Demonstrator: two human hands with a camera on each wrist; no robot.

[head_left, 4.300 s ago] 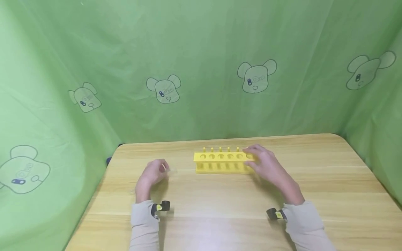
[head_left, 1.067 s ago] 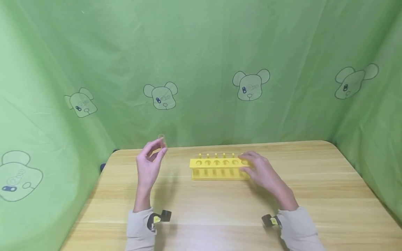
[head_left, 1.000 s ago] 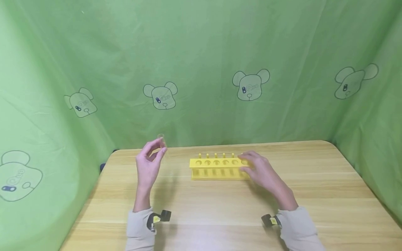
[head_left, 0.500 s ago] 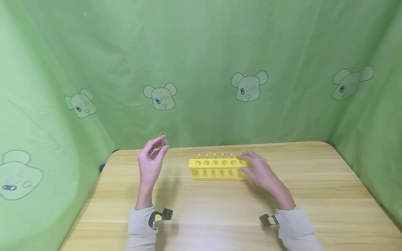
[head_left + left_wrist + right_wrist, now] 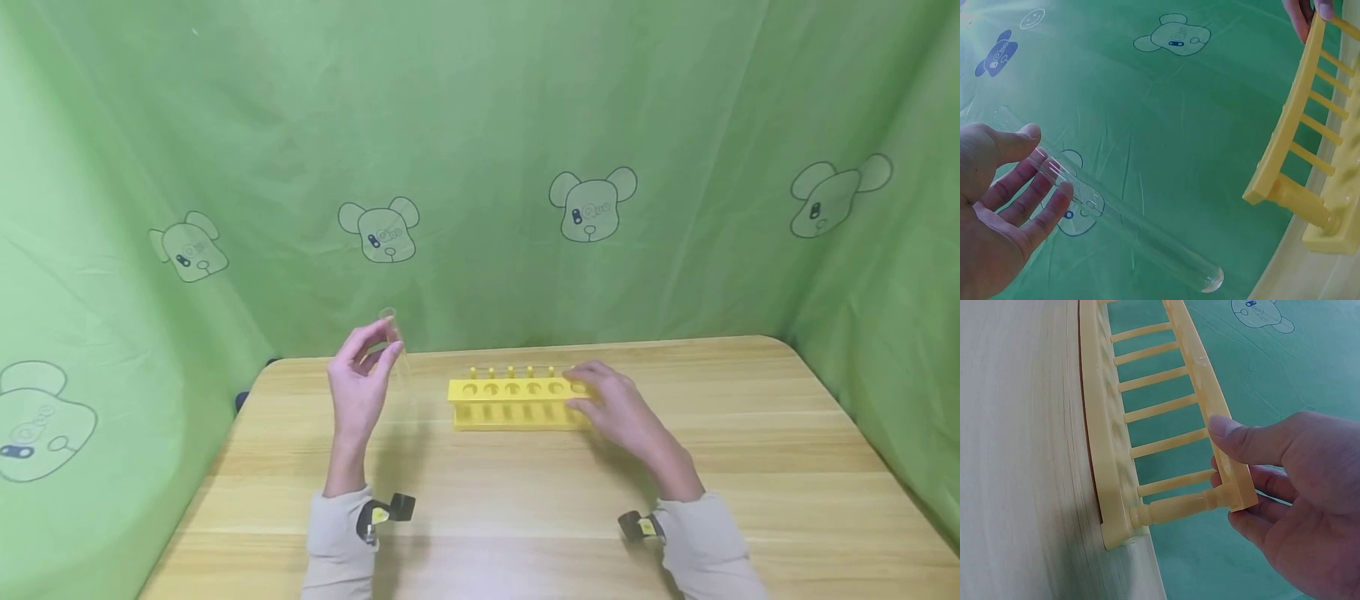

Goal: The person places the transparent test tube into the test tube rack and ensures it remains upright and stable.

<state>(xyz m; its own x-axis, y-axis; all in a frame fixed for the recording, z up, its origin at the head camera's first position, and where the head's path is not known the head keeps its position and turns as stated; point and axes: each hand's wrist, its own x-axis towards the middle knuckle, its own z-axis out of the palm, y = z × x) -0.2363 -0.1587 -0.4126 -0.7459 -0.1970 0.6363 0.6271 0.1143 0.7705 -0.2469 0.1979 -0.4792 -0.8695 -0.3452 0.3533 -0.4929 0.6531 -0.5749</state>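
Observation:
A clear glass test tube point(image 5: 1147, 234) is pinched near its open end between the thumb and fingers of my left hand point(image 5: 362, 375). The tube slants down to its rounded bottom, raised over the table left of the rack. A yellow test tube rack point(image 5: 510, 390) stands upright on the table, with a row of round holes in its top bar and pegs along its back. My right hand point(image 5: 618, 408) grips the right end of that top bar, thumb on the near side, as the right wrist view shows. The fingers partly cover the rightmost hole.
The wooden table point(image 5: 480, 517) reaches back to a green curtain point(image 5: 480, 167) printed with bear heads, which also closes off both sides. Each sleeve cuff carries a small black camera point(image 5: 402, 507).
Over the last seconds my left hand has lifted the test tube from low over the table and tipped it more upright. Lately it rises slightly. My right hand keeps its grip on the rack.

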